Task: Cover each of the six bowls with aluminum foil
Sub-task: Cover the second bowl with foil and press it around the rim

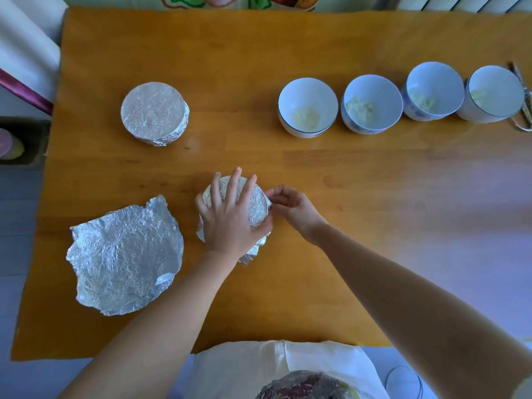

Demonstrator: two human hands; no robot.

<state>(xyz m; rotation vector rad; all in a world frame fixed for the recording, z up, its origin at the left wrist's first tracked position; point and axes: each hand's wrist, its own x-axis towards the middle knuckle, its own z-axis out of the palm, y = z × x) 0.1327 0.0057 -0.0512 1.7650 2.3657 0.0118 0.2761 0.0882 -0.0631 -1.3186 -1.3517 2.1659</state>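
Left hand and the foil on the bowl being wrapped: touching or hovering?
Touching. The head view shows the left hand lying flat on the foil, with its fingers spread across the top and no gap visible.

With left hand spread flat, right hand pinches.

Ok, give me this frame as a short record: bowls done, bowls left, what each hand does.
covered: one foil-wrapped bowl, far left
in progress: near bowl, foil draped over it
uncovered: four bowls in a row, far right
left hand: flat on the foil top
right hand: pinches foil at the rim
spare foil: crumpled, near left on table
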